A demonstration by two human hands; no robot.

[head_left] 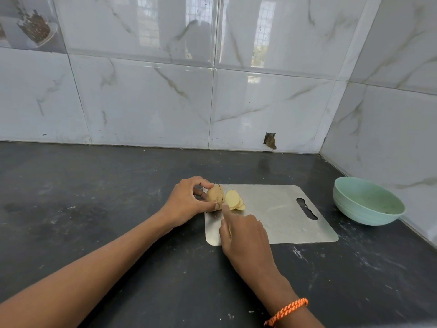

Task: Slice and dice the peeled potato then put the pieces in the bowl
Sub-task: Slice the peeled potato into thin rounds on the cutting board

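Both hands, left (pixel 186 204) and right (pixel 246 235), mostly hide potato (pixel 214 195) and knife (pixel 221 197).

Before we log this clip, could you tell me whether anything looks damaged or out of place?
Yes: a small broken hole gapes at the base of the wall tiles behind the cutting board. The counter shows whitish smears.
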